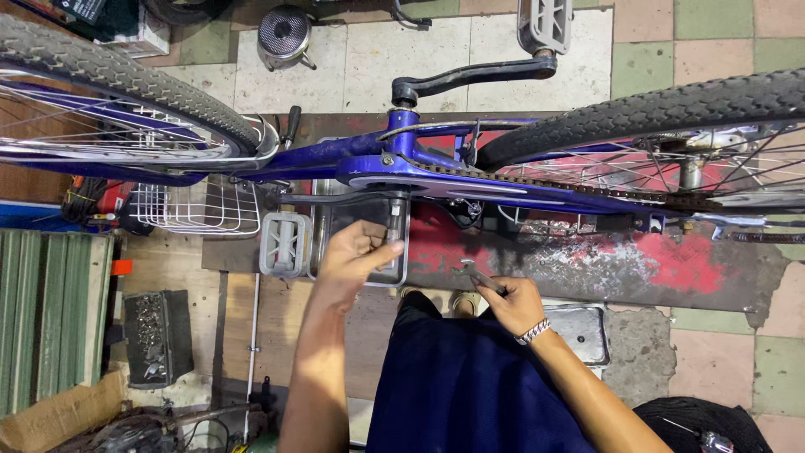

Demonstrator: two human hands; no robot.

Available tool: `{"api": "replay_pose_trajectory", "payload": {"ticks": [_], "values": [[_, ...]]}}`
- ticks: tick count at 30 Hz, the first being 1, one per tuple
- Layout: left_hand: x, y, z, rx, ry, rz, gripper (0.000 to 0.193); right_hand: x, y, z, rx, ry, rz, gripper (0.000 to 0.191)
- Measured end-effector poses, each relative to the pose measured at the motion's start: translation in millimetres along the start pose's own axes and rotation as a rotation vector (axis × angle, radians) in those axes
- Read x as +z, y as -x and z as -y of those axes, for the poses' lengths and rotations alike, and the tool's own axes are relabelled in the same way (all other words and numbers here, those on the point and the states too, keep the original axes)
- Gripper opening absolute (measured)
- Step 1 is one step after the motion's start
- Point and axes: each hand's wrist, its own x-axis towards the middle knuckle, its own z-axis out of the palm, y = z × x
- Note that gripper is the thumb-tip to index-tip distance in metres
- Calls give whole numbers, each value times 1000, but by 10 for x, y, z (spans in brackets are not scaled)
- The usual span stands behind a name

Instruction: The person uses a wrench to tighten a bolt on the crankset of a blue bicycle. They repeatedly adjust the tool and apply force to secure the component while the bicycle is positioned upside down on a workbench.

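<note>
Bicycle frame (pixel 369 155), blue, lies across the upper half of the frame, turned so its crank axle faces the person, which puts the bottom bracket within easy reach. The left hand (pixel 352 256) sits just below centre, fingers curled around a short metal axle or socket (pixel 395 220) under the bracket. The right hand (pixel 513 304), lower centre-right, closes its fingers around a slim metal tool (pixel 480 277) (its exact kind is too small to tell). Two tyres show, one at each upper side; two grey pedals, one upper centre (pixel 545 23), one at centre-left (pixel 285 243); one white wire basket (pixel 201 208) at left.
</note>
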Motion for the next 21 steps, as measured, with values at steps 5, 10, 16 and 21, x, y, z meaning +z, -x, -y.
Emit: {"api": "replay_pose_trajectory", "payload": {"ticks": [5,10,16,21], "values": [[58,37,28,-14,112,63,38,-22,69,-32,143,58,20,23],[-57,36,-59,-30,219,196,33,-39,127,-41,284,112,40,25],[-18,28,-24,-30,-45,-30,34,-19,137,-36,116,43,7,25],[39,55,-83,-24,44,40,32,10,90,27,113,65,20,24]]}}
